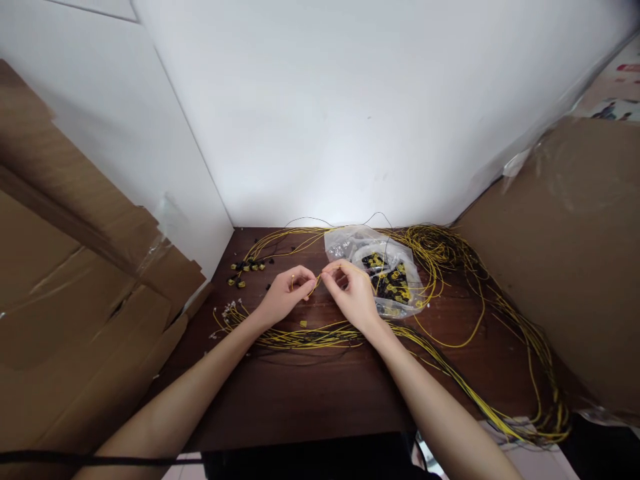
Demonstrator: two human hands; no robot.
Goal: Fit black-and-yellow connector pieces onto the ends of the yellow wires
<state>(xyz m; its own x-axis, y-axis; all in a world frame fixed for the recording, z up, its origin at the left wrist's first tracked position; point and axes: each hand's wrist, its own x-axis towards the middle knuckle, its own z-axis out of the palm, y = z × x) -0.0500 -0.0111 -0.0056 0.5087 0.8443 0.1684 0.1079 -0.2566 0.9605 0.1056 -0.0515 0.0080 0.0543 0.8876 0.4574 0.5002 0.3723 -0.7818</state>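
My left hand and my right hand meet above the middle of the brown table, fingertips a little apart. Each pinches a thin yellow wire, which crosses the gap between them. Whether a small part sits at its end is too small to tell. Just beyond my right hand lies a clear plastic bag holding many black and yellow connectors. A bundle of yellow and black wires runs under my forearms, with small white ends at its left. One small yellow piece rests between the hands and the bundle.
Finished-looking wire ends with black and yellow connectors lie at the back left. Tangled yellow wires fill the back right and trail over the right side. Cardboard stands left, more cardboard right, and a white wall behind.
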